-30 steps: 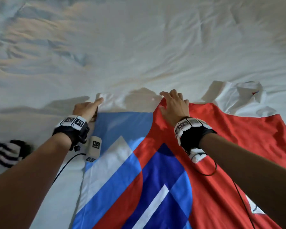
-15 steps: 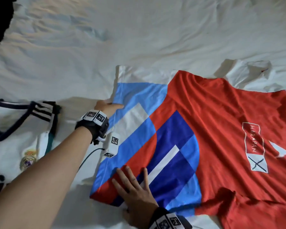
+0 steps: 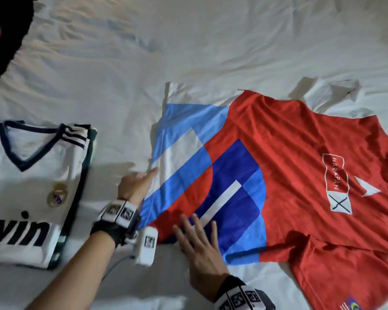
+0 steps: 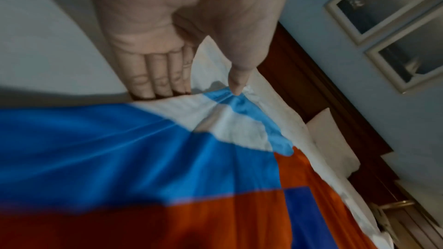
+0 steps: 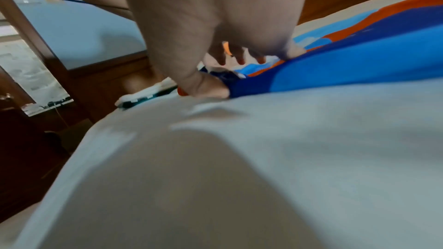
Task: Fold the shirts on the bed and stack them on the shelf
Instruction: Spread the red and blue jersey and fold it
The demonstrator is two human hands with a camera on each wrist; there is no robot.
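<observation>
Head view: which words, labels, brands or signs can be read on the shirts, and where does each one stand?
"HARAPAN": vertical white-outlined label on the red shirt, with a crossed box below it.
"win": black letters on the white jersey, cut off at the frame edge.
Round crest on the white jersey: too small to read.
Flag patch at the red shirt's lower corner: no readable text.
Square tags on both wristbands: patterns only, no words.

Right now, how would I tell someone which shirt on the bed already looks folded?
Start from the white bed sheet and look to its left side, left of the left hand. There lies the white jersey, in a compact rectangle. Unlike the spread-out red and blue shirt under the right hand, it has a dark V-neck collar, a round crest and black lettering.
</observation>
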